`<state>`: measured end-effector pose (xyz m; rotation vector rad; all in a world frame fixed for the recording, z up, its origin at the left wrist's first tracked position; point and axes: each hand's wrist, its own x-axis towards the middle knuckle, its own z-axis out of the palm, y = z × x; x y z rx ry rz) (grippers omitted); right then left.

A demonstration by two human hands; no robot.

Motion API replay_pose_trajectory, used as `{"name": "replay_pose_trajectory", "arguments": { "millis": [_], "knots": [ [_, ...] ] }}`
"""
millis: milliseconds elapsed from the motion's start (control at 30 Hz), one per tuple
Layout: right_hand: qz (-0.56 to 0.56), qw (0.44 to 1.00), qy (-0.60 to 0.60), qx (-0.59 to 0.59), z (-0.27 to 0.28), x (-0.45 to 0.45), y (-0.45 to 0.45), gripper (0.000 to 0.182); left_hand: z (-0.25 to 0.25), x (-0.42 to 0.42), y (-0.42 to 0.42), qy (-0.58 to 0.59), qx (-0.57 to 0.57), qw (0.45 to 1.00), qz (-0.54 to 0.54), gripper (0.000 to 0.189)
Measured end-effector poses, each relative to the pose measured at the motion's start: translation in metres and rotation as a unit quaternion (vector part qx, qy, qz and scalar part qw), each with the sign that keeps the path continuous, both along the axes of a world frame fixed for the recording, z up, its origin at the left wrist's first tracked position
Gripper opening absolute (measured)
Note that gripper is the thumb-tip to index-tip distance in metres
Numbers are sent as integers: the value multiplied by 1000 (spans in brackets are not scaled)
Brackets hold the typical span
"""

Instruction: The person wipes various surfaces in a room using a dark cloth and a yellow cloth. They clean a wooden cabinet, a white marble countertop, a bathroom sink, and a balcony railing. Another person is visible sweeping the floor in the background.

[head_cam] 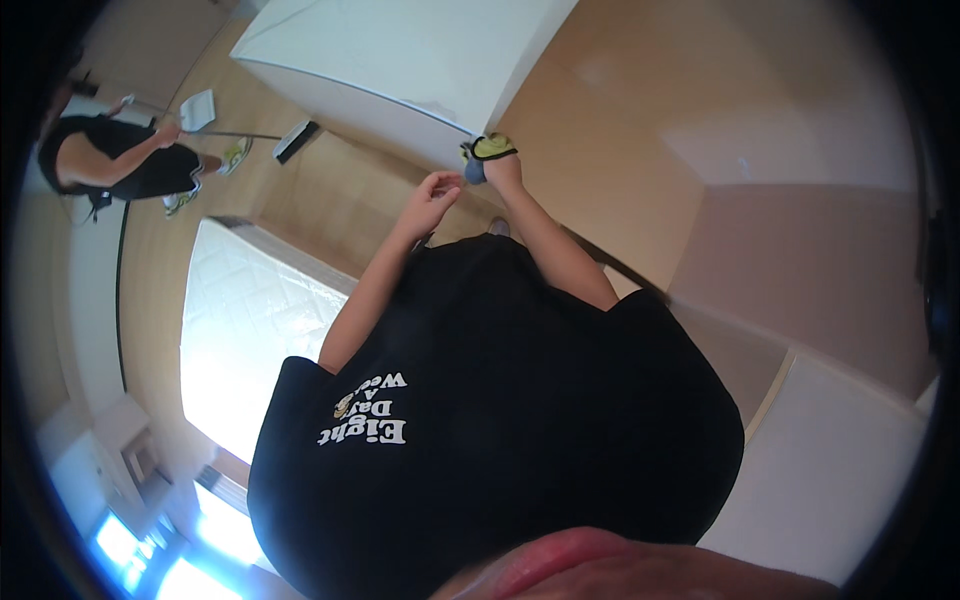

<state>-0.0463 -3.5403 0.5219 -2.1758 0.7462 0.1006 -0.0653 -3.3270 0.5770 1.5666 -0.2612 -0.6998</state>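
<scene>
My right hand (504,169) is closed around a bunched yellow-green and grey cloth (495,146) with black edging. The cloth is at the near corner of a large white-topped piece of furniture (405,52); whether it touches the corner cannot be told. Just left of it, my left hand (431,206) is raised with its fingers loosely bent and nothing in it. Part of my shoe (499,226) shows on the floor below my hands.
At the left a person (127,157) holds a long-handled broom (296,142), near a white dustpan (197,111). A plastic-wrapped mattress (247,322) lies left of me. Wood-coloured panels (600,127) stand to the right, with a pale board (825,465) at the lower right.
</scene>
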Motion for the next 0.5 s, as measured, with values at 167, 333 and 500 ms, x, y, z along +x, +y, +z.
{"name": "replay_pose_trajectory", "arguments": {
  "millis": [167,333,500],
  "knots": [
    [-80,930,-59,354,33,-50,23,42,-49,26,-9,-101,42,994,-23,57],
    [-73,940,-36,331,17,-76,46,53,-71,50,-20,-229,114,952,-167,32],
    [-192,890,-26,412,26,-132,62,53,-10,27,-21,-310,162,903,-248,21]
  ]
}}
